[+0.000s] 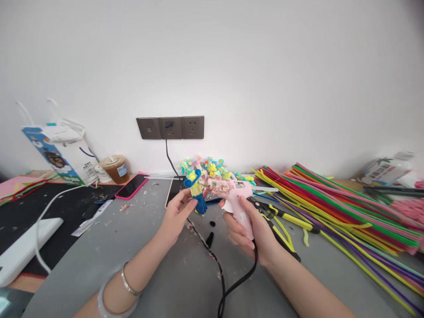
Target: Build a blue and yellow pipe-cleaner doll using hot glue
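Note:
My left hand (177,216) pinches a small pipe-cleaner figure (196,189) with a yellow top and blue lower part, held upright over the grey table (132,247). My right hand (251,229) is wrapped round the handle of a pink hot glue gun (236,198). The gun's nozzle points left, close to the figure. The gun's black cord (232,282) runs down toward me. Behind the figure lies a heap of several small coloured pipe-cleaner pieces (212,170).
A large spread of long coloured pipe cleaners (347,207) covers the right side. Yellow-handled pliers (281,216) lie beside my right hand. At left are a pink-cased phone (131,186), a drink cup (115,168), a paper bag (61,152), a white cable and a wall socket (170,127).

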The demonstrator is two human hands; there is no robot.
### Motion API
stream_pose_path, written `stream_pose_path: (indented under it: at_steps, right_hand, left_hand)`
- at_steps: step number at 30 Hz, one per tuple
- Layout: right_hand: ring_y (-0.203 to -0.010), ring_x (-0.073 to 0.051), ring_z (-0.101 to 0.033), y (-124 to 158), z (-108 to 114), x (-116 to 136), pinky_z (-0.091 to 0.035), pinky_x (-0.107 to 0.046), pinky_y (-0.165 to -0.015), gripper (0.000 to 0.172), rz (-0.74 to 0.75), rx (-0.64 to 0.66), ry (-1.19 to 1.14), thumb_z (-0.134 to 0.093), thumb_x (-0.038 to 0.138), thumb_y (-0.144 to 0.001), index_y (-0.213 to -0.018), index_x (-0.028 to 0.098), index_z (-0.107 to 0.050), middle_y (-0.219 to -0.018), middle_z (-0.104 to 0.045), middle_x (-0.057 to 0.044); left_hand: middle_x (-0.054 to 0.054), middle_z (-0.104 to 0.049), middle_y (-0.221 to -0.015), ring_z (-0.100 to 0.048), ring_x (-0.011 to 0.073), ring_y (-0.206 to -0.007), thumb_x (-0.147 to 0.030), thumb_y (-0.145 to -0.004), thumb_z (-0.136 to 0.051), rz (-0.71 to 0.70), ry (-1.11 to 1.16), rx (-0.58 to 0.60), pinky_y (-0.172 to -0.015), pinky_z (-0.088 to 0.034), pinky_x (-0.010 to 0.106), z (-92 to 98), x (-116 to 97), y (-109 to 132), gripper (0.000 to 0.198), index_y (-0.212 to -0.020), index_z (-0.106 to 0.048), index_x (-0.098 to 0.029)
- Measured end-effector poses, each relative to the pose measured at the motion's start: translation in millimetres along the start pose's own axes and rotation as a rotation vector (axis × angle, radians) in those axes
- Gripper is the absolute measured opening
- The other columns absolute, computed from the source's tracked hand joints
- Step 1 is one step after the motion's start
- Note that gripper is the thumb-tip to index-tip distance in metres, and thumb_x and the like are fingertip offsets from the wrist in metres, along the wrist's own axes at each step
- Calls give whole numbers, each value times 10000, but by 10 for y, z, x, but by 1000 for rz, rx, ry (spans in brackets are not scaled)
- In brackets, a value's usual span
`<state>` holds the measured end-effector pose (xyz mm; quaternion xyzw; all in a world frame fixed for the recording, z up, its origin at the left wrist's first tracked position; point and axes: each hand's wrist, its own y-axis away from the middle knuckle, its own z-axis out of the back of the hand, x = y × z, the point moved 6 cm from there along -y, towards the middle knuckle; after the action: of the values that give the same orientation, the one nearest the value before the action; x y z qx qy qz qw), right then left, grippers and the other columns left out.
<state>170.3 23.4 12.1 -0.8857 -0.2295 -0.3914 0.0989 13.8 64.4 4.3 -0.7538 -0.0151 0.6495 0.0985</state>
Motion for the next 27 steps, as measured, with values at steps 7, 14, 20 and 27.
stream_pose_path:
  at_steps: [7, 14, 20, 27]
  right_hand:
    - [-287, -43, -68, -4, 18, -21, -132, -213, -350, 434, -47, -4, 22, -546, 632, -867, -960, 208, -570, -432, -291, 140]
    - [-284, -41, -72, -2, 32, -17, -150, -211, -357, 420, -12, 7, -25, -497, 616, -912, -973, 208, -577, -438, -298, 134]
    - [-287, -34, -103, 5, 27, 15, -151, -207, -359, 420, 34, -34, 41, -502, 608, -908, -961, 199, -577, -441, -310, 131]
    - [-303, -45, -243, 17, 115, 87, -146, -191, -337, 468, 271, -229, 368, -511, 650, -893, -943, 185, -533, -470, -396, 110]
  left_hand:
    - [104, -714, -1128, -626, 237, -994, -453, -789, -755, 30, 38, 23, -809, -488, 296, -20, 12, 14, 455, -1140, -694, -171]
    - [103, -718, -1144, -632, 245, -1019, -451, -794, -753, 21, 34, 30, -818, -500, 306, -18, 21, 9, 450, -1147, -695, -178]
    - [95, -724, -1116, -636, 229, -969, -444, -794, -755, 22, 20, 29, -808, -497, 297, -9, 16, 12, 437, -1133, -698, -176]
    - [85, -723, -1134, -637, 235, -1001, -427, -799, -753, 20, 47, 33, -811, -495, 292, -12, 30, 10, 412, -1133, -701, -192]
